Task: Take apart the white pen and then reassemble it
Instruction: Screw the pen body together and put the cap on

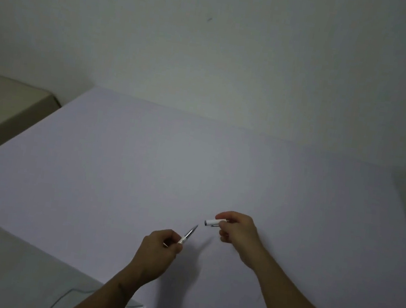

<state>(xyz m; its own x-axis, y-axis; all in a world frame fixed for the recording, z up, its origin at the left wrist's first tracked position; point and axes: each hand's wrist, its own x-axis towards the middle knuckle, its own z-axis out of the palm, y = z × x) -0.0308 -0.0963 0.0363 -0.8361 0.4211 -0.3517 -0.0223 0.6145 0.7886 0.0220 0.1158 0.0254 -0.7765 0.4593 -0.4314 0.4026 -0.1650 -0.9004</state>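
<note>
The pen is in 2 pieces, both held above the counter (118,158), which is covered by a white sheet. The body (188,236), with its tapered silver tip aimed up and to the right, sticks out from the left hand (158,248), whose fingers are closed around its white rear end. The cap (211,222), a short white tube with its dark open end facing left toward the tip, is pinched between thumb and fingers of the right hand (236,232). Tip and cap mouth are near each other but apart, roughly in line. No writing can be read on either piece. Both forearms reach in from the bottom edge.
</note>
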